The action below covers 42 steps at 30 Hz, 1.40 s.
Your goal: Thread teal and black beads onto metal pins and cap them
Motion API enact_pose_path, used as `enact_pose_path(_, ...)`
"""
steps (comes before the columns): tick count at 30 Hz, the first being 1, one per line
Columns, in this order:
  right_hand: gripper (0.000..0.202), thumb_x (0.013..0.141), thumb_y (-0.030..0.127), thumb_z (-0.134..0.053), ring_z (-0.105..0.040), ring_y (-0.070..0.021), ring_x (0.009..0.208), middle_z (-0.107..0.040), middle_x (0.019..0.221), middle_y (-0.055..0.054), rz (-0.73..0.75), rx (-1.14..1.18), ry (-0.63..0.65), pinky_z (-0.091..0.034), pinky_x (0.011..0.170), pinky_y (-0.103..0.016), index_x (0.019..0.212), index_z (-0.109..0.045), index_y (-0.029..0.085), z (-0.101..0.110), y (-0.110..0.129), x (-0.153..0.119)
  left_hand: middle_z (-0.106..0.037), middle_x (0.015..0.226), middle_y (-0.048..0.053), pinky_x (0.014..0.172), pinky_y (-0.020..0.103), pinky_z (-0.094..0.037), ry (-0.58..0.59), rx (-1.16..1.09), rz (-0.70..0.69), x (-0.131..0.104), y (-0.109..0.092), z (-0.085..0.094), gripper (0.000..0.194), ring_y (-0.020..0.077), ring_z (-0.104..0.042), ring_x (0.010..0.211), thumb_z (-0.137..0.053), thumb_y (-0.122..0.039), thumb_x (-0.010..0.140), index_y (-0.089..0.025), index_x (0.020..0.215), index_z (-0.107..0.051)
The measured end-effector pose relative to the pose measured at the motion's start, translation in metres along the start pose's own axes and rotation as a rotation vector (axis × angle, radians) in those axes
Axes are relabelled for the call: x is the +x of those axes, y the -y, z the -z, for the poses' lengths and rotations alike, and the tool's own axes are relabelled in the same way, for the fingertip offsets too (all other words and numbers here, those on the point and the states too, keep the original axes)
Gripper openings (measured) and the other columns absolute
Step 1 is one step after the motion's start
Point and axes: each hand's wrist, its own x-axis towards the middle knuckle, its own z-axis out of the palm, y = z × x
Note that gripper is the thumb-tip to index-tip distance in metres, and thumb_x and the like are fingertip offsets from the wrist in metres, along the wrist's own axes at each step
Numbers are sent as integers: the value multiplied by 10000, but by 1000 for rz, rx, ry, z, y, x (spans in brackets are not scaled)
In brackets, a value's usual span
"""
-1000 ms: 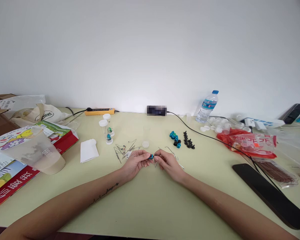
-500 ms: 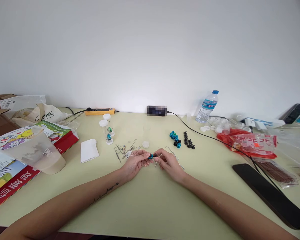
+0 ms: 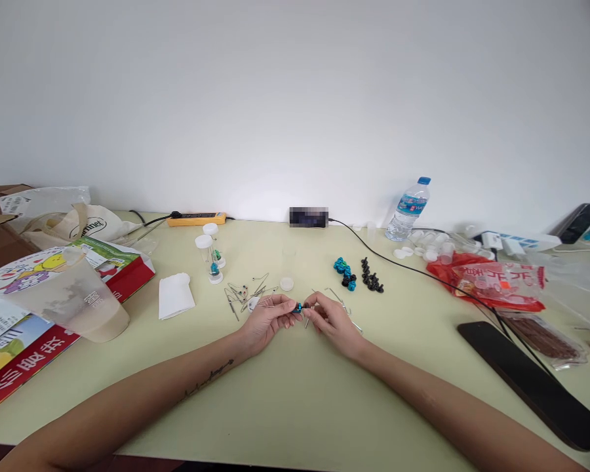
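Observation:
My left hand (image 3: 267, 321) pinches a small blue part (image 3: 298, 307) between thumb and fingers. Facing it, my right hand (image 3: 330, 320) is closed on a small dark piece (image 3: 305, 307) that meets the blue part end to end. A thin metal pin shows below the right fingertips; whether it is held I cannot tell. Thin bent metal pieces (image 3: 243, 293) lie beyond the left hand, and more metal rods (image 3: 341, 298) lie behind the right. Past the hands is a clear tube with a white cap (image 3: 286, 284). Blue parts (image 3: 341, 267) and black screw-like parts (image 3: 371, 278) form two piles to the right.
Capped clear tubes (image 3: 213, 262) and folded white paper (image 3: 176, 296) are left of centre. A tilted plastic cup (image 3: 86, 301) occupies the far left. Rightward are a water bottle (image 3: 408, 213), a red packet (image 3: 496, 282), a long black object (image 3: 526, 380) and a cable (image 3: 393, 260).
The dark piece shows less between my fingertips, and the gap between the blue part and my right fingers looks slightly smaller. Both hands otherwise stay in place.

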Motion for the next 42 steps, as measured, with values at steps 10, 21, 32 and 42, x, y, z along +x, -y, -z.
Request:
enact_pose_path(10, 271, 906, 443, -401, -440, -116, 500, -467, 556, 44, -4, -11, -10, -332, 502, -231, 810, -488, 205, 0, 1, 0, -660, 694, 71, 535, 183, -391, 11, 5, -1, -1, -1, -1, 181, 81, -540, 558, -680, -276, 730, -109, 748, -610)
enact_pose_path(21, 200, 889, 419, -450, -464, -100, 499, -549, 730, 23, -8, 66, 4, -344, 490, -227, 920, -457, 222, -2, 0, 0, -651, 689, 63, 547, 184, -406, -20, -11, -6, 1, 1, 0, 207, 81, -542, 564, -698, -288, 709, -107, 766, -616)
enact_pose_path(32, 261, 898, 449, -418, -454, -117, 496, -490, 558, 48, -10, 36, 11, -346, 513, -234, 828, -499, 212, -1, -2, 1, -654, 697, 71, 538, 187, -396, 0, 14, -1, 0, -1, -1, 197, 87, -542, 572, -690, -290, 721, -111, 750, -615)
enact_pose_path(42, 412, 929, 469, -322, -466, -107, 499, -519, 573, 25, 19, 54, 47, -363, 528, -233, 690, -505, 187, 1, -1, 1, -659, 689, 68, 517, 187, -379, 26, 25, -3, 0, 0, -1, 201, 82, -536, 551, -689, -297, 719, -113, 739, -609)
